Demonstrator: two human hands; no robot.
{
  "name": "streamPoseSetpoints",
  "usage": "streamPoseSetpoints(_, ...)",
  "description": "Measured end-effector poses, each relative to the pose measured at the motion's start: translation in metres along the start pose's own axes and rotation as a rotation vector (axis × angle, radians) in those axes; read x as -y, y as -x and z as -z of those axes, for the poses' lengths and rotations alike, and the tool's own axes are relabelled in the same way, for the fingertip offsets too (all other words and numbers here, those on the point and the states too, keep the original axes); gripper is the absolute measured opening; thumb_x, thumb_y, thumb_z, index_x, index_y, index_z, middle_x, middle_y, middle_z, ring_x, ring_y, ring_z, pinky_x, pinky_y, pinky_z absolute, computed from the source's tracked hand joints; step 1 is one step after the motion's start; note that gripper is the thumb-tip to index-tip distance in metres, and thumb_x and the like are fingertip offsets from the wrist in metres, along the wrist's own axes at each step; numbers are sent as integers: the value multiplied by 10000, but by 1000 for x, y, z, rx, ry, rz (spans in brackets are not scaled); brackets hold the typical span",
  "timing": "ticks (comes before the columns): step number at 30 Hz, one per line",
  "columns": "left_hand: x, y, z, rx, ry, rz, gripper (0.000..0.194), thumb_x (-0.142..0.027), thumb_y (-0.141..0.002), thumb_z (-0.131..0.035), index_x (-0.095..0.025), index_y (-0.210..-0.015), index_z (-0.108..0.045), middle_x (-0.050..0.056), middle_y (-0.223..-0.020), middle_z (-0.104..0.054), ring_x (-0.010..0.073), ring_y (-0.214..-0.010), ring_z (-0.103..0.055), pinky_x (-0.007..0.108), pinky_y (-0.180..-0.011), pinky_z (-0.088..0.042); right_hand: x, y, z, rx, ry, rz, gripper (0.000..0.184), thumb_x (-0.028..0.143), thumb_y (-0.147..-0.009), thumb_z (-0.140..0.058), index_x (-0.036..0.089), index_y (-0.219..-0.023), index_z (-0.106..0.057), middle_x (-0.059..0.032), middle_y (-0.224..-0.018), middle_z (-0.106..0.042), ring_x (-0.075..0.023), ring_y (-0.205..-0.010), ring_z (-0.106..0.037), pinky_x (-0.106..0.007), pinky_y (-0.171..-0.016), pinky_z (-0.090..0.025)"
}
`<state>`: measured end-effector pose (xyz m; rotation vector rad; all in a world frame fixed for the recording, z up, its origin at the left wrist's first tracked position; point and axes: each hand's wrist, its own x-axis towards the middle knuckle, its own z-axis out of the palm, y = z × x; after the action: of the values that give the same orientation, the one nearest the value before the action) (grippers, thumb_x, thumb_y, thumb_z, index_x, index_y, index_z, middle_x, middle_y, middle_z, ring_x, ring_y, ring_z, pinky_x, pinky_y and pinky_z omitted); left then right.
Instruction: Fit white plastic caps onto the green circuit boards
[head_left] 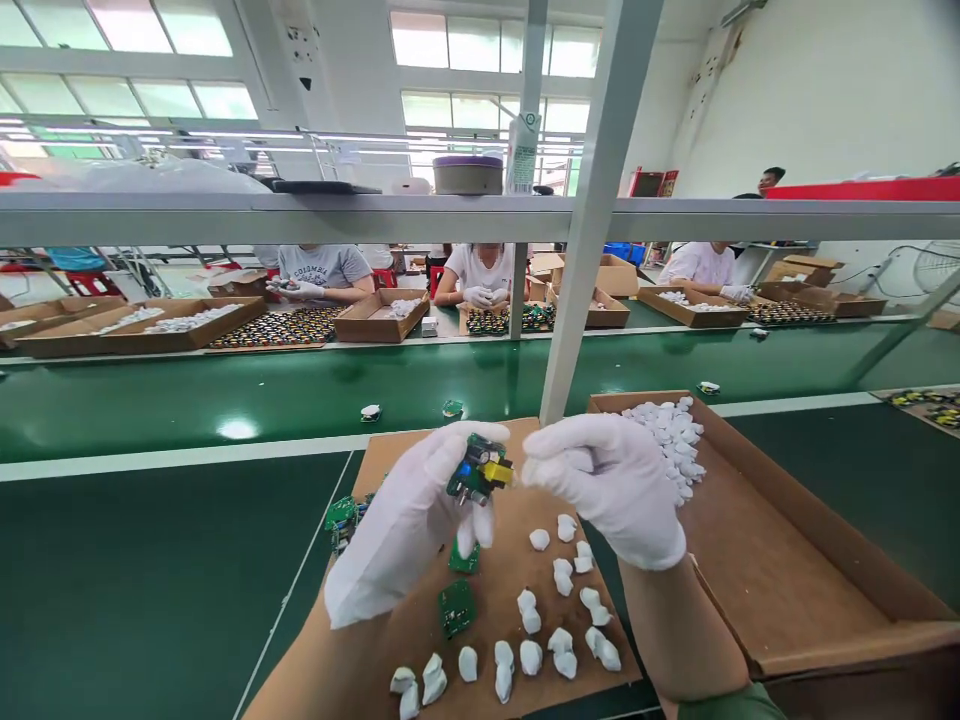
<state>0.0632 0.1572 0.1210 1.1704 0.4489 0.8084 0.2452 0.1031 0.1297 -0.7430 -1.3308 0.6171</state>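
My left hand (pixel 420 520), in a white glove, grips a small circuit board (pixel 480 470) with a yellow block, a blue part and several metal cylinders facing right. Just right of it, my gloved right hand (pixel 607 480) is closed in a pinch near the yellow block. Whatever lies between its fingertips, if anything, is hidden. Below my hands, a brown cardboard sheet (pixel 495 620) carries several white putty-like lumps (pixel 528 610). Green circuit boards lie on it too, one board (pixel 457 608) in plain sight and others (pixel 341 515) partly behind my left wrist.
To the right stands a cardboard box (pixel 772 570) with a heap of white lumps (pixel 675 440) at its far end. A green conveyor belt (pixel 300 390) crosses ahead with a few boards on it. A metal post (pixel 592 210) rises before me. Co-workers (pixel 484 275) sit across the belt.
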Motion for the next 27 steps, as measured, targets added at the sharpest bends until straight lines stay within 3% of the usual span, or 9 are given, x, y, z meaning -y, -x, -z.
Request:
streamPoseSetpoints(3,0,0,-4,-21,-4,54,396,-520,-989,-521,-192,-1117,-703,-20,-481,-569,78,-359,-437,161,-379,-339,-1,-2,0,154,66,130,227,385,-863,-809,235,-1030,-777,-55,-974,-716,-141,-763,-680,-278,-671,-602)
streamPoseSetpoints(5,-1,-2,-7,-24,25,72,365,-522,-963,-558,-197,-1027,-712,-37,-456,-537,65,-342,-386,163,-373,-305,-1,-2,0,290,141,231,252,368,-932,-732,258,-1158,-737,-75,-1186,-642,-159,-925,-695,-311,-808,-619)
streamPoseSetpoints(9,-3,-5,-11,-35,33,123,393,-532,-944,-555,-185,-783,-643,-42,-454,-503,62,-340,-371,173,-363,-265,1,3,-4,348,339,370,385,136,-992,-585,299,-1340,-602,-17,-1035,-654,-130,-859,-673,-284,-813,-596)
streamPoseSetpoints(13,-1,-4,-10,-38,-130,133,511,-601,-954,-485,-179,-674,-558,-43,-395,-443,67,-325,-338,190,-373,-253,5,9,-10,305,561,390,411,56,-950,-582,252,-1311,-563,-7,-938,-710,-156,-801,-623,-302,-782,-558)
streamPoseSetpoints(16,-1,-2,-11,-72,-233,97,558,-626,-975,-430,-184,-650,-531,-54,-369,-406,64,-306,-297,190,-353,-209,5,7,-11,339,643,423,297,108,-980,-578,250,-1241,-572,-19,-999,-745,-163,-811,-627,-294,-761,-540)
streamPoseSetpoints(19,-1,0,-12,-110,-253,97,609,-649,-984,-387,-189,-591,-463,-52,-370,-394,55,-289,-284,187,-339,-182,0,-1,-9,394,703,500,169,236,-1033,-553,248,-1201,-571,-5,-929,-757,-161,-777,-629,-306,-780,-525)
streamPoseSetpoints(23,-1,1,-12,-96,-242,81,681,-707,-967,-355,-176,-553,-454,-27,-439,-464,38,-277,-292,192,-322,-171,-8,-12,-5,445,662,683,229,352,-1014,-599,237,-1208,-561,-72,-1153,-736,-202,-1037,-678,-399,-964,-513)
streamPoseSetpoints(27,-3,4,-9,-55,-289,31,768,-812,-911,-309,-154,-628,-586,7,-500,-518,82,-331,-442,194,-326,-262,-9,-12,-5,409,609,669,261,361,-979,-659,239,-1197,-583,-45,-999,-755,-209,-984,-694,-370,-919,-552)
